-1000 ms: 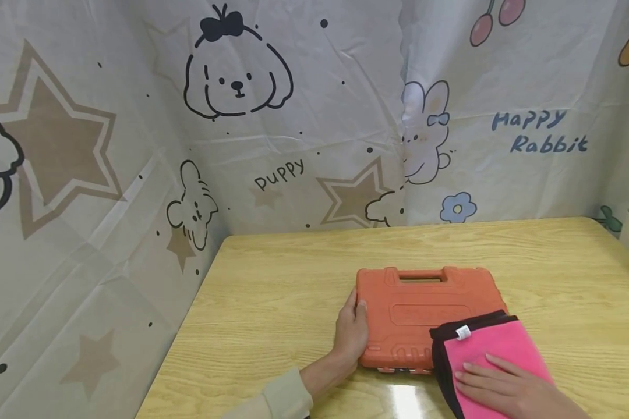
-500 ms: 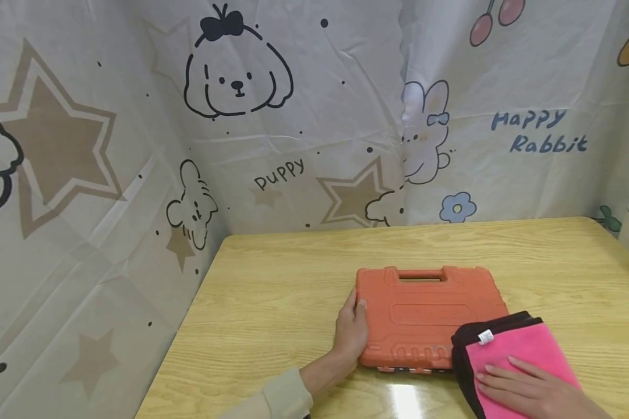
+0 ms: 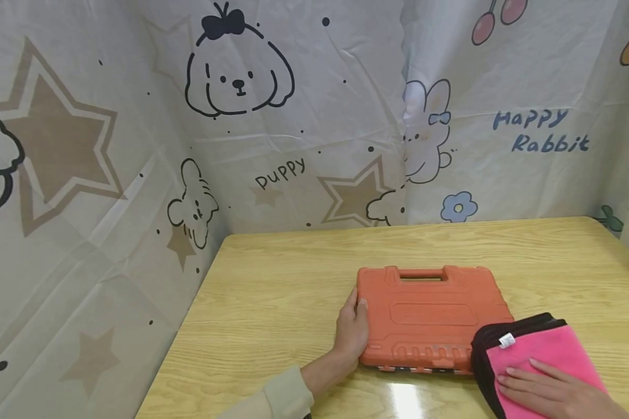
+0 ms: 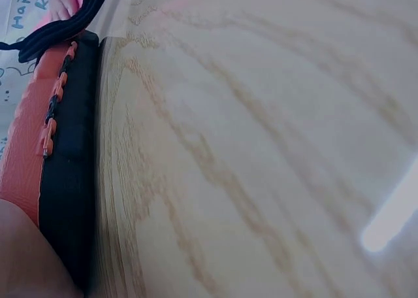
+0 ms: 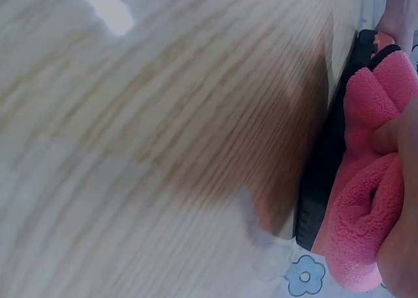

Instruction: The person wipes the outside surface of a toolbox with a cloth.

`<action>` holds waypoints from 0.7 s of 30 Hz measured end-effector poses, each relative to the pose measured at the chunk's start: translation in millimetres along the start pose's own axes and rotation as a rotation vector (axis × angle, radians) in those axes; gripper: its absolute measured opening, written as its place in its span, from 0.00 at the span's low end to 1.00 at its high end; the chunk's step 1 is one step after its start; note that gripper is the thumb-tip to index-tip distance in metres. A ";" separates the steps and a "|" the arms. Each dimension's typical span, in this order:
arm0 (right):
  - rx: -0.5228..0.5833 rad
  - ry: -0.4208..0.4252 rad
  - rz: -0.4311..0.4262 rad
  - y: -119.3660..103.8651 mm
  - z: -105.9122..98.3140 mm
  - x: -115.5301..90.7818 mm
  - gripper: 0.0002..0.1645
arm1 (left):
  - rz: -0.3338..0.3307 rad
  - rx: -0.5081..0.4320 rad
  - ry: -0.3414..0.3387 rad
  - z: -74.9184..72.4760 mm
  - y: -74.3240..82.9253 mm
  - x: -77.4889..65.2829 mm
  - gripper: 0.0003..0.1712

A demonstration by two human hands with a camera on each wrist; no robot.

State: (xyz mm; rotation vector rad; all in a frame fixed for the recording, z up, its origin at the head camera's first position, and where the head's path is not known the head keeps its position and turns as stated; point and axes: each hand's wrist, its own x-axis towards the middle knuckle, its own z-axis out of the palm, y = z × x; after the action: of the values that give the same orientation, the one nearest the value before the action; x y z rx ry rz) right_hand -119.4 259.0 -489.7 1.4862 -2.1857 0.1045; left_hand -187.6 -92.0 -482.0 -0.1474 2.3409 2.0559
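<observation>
An orange hard plastic carrying case [image 3: 430, 311] lies on the table, its handle toward the back. My left hand [image 3: 352, 331] grips its left side, thumb over the top edge. Across the case's right front corner lies a folded pink cloth [image 3: 566, 349] with black edging and a small white tag. My right hand [image 3: 550, 391] presses on the cloth with straight fingers side by side. In the right wrist view, the thumb [image 5: 386, 136] digs into a pink fold, holding it. The left wrist view shows the case's black lower half [image 4: 70, 174] and orange latches along the front.
The wood-grain table [image 3: 272, 279] reaches back to a printed curtain [image 3: 293, 134] with cartoon animals and stars. More curtain hangs along the left side. A bright light reflection shows on the tabletop in front of the case.
My right hand and the cloth have slid to the right across the case's front, uncovering more of its top and front latches. My left hand and the case have stayed put.
</observation>
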 end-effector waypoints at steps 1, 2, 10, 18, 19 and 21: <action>-0.004 -0.001 0.002 0.5 -0.5 -1.6 0.52 | 0.002 0.001 0.001 0.2 0.3 -0.3 0.31; -0.006 -0.002 0.005 0.8 -1.0 -3.2 0.52 | 0.001 0.001 0.002 0.4 0.3 -0.5 0.31; 0.011 0.025 0.007 2.5 -3.0 -11.9 0.47 | -0.029 0.003 0.004 1.0 0.0 -0.2 0.31; 0.010 0.024 0.014 5.3 -4.0 -22.8 0.46 | -0.017 0.008 0.003 0.9 0.3 0.1 0.32; 0.000 0.018 0.018 5.6 -4.1 -24.3 0.46 | -0.016 0.007 0.003 0.9 0.4 0.0 0.32; -0.020 0.005 0.020 6.3 -4.1 -27.9 0.47 | -0.013 0.004 0.002 1.0 0.3 0.0 0.32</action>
State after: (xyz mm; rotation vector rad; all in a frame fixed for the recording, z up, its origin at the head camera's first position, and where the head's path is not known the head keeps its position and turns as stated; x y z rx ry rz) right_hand -115.6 286.7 -496.9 1.4515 -2.1914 0.0924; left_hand -187.7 -91.0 -481.8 -0.1642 2.3382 2.0459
